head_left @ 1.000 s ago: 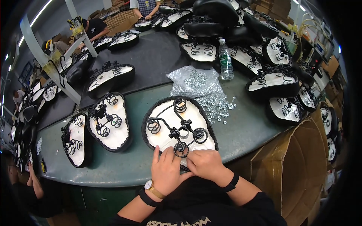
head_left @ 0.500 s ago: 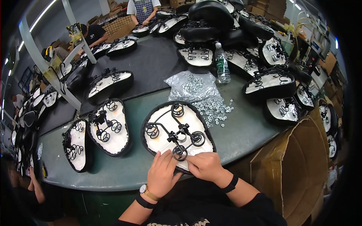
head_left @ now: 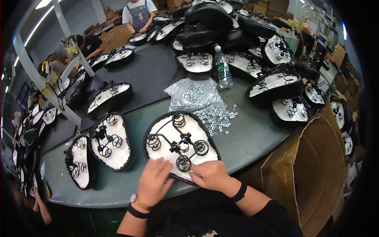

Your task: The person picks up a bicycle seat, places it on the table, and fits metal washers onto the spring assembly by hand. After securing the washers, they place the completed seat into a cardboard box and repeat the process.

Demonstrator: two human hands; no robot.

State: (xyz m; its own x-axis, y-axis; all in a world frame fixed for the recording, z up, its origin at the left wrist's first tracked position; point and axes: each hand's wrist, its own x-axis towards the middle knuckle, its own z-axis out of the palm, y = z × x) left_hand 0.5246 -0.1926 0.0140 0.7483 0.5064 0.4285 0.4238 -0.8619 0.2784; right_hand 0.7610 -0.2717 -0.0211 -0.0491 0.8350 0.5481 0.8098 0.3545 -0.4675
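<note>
Your left hand (head_left: 154, 179) is blurred, its grip open, fingers reaching forward at the near-left rim of a black saddle (head_left: 178, 133); you cannot tell whether they touch it. The saddle lies white underside up at the near edge of the worktop (head_left: 256, 130). Your right hand (head_left: 211, 173) has its fingers bent, with the tips at the near coil spring (head_left: 183, 162); whether its grip is closed on anything, you cannot tell. The spring is part of the black wire frame (head_left: 184, 138) over the underside.

To your left, two more saddles, one (head_left: 114, 156) just beside the other (head_left: 80, 177), show their springs, between your saddle and the worktop's left end. Beyond your saddle, away from the near edge, sits a clear bag (head_left: 193, 93) of metal nuts, with loose nuts (head_left: 213, 117) spread in front of it. A bottle (head_left: 223, 72) stands just right of the bag. Toward the far edge, saddles pile up (head_left: 209, 17). A cardboard box (head_left: 308, 170) is beside the worktop's right-hand near edge.
</note>
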